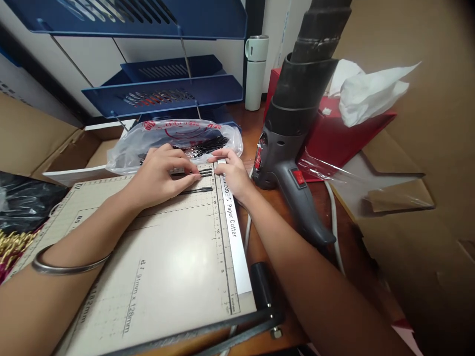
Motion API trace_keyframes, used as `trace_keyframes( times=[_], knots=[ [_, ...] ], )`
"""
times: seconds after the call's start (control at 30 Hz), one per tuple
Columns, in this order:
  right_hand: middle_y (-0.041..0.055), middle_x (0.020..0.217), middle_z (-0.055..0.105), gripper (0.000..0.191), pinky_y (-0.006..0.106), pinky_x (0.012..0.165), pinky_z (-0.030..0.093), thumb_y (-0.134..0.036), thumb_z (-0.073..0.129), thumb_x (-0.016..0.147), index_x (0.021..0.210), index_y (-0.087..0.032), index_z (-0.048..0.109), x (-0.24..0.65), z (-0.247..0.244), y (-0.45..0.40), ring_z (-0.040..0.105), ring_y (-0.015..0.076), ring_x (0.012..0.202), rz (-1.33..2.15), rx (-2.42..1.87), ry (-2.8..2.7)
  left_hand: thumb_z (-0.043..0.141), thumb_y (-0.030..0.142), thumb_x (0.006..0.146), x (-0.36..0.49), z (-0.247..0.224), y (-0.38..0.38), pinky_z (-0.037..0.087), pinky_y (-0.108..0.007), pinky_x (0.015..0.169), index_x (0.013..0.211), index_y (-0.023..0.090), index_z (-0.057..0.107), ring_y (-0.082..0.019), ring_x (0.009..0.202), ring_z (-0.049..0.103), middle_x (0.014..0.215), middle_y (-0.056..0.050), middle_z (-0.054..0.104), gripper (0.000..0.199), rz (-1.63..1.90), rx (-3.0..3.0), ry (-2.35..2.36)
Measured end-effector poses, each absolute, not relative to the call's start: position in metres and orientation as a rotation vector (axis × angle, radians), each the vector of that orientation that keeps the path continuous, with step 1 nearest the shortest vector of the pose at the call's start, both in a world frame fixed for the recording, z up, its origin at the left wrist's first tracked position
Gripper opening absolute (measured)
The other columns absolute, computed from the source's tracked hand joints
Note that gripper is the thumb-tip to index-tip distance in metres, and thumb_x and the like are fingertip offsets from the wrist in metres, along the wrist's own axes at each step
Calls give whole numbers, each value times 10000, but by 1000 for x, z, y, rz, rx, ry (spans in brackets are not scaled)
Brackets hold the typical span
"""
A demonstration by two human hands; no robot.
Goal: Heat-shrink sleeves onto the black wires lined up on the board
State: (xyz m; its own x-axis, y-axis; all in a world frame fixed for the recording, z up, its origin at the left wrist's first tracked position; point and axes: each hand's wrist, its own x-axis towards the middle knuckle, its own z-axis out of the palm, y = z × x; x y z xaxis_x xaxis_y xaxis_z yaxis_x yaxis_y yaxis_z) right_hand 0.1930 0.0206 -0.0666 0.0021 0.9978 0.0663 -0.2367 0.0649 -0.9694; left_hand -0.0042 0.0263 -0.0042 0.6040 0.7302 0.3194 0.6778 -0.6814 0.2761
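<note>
At least two thin, dark strips [200,190] are laid near the far edge of one flat, glossy paper cutter [174,257]. They are partly covered by the left hand [165,170], its fingers narrowed; whether any is gripped cannot be told. The right hand [234,177], fingers curled, is placed at one white rail [238,262], its hold obscured. Uncountable dark strands [211,146] are contained in one crumpled, translucent bag [126,151].

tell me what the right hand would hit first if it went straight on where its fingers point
Probably the red-printed plastic bag, which lies just past the right hand, though the exact gap is hard to judge.
</note>
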Motion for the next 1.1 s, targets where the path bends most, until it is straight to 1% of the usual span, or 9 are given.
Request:
trace_keyframes(
  times=[0.2,0.3,0.5,0.6,0.83,0.97,1.1],
  knots=[
    [21,1026,681,333,447,1090,467,-173,593,647,969,-252,561,192,-67,20,619,229,1078,1257,-973,-1060,632,518,920,-5,-4,26,388,-426,879,834,257,799,-252,876,591,900,-58,756,321,632,2703,1209],
    [22,1023,680,333,451,1095,462,-169,599,649,970,-249,566,191,-67,21,621,225,1065,1265,-977,-1043,620,526,929,-6,-5,27,385,-422,875,848,246,793,-254,892,594,921,-64,759,340,657,2696,1265],
    [19,1023,674,335,452,1074,470,-188,626,635,960,-252,570,191,-68,21,617,230,1076,1288,-954,-1030,628,508,935,-6,-7,28,389,-425,900,857,250,790,-253,904,598,922,-59,752,315,683,2665,1306],
    [14,1012,678,358,461,1069,470,-193,639,615,963,-250,574,192,-68,20,617,228,1038,1291,-956,-1025,638,480,935,-5,-7,28,397,-426,895,857,240,794,-254,902,599,925,-64,752,297,690,2650,1310],
    [15,1031,689,403,456,1025,482,-199,665,590,979,-252,574,195,-67,19,628,235,1026,1303,-969,-1045,681,440,934,-4,-10,30,409,-431,911,879,234,808,-268,966,605,955,-68,765,248,689,2594,1311],
    [18,1026,680,420,446,996,480,-198,666,568,977,-248,579,195,-68,19,615,228,996,1320,-970,-1036,704,417,925,-1,-9,30,404,-431,896,867,228,822,-261,941,599,924,-69,761,230,704,2581,1271],
    [17,1021,681,409,448,1002,471,-192,665,569,965,-250,579,196,-68,20,609,231,1004,1307,-971,-1054,696,395,936,2,-8,30,414,-432,905,893,231,835,-257,938,602,926,-66,757,220,699,2568,1244]
  ],
)
